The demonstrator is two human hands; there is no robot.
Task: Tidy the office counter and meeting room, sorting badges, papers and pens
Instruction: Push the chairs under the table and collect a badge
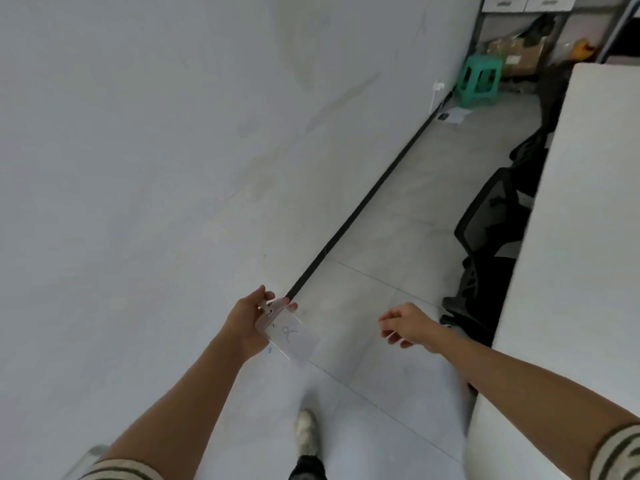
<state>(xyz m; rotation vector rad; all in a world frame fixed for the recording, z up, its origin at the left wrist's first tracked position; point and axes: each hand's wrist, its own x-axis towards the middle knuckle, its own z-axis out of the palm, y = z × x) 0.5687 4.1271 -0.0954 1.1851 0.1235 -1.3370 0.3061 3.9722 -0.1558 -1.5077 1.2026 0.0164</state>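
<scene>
A person stands in a narrow passage between a pale wall [173, 133] on the left and a long white surface [588, 237] on the right, with both bare forearms reaching forward over the grey tiled floor [398, 237].

The left hand [247, 322] pinches a badge [292, 336] at its clip end, between the thumb and curled fingers. The badge is a clear sleeve holding a white card with a looped mark. It slants from the hand toward the near right, in the air above the floor and close to the foot of the wall.

The right hand [410, 327] hovers well apart from the badge. Its fingers are loosely curled, it holds nothing, and it is near the edge of the surface without touching it.

A black skirting strip [363, 202] runs along the base of the wall toward the far end. A black mesh office chair [491, 230] is tucked against the surface on the right. Farther off, a green plastic stool [479, 81] stands by the wall, with a sheet of paper [457, 114] on the floor just in front of it. Cardboard boxes [519, 53] sit beneath a shelf unit beyond.

One light shoe [306, 429] shows at the near edge, between striped sleeves [620, 452].
</scene>
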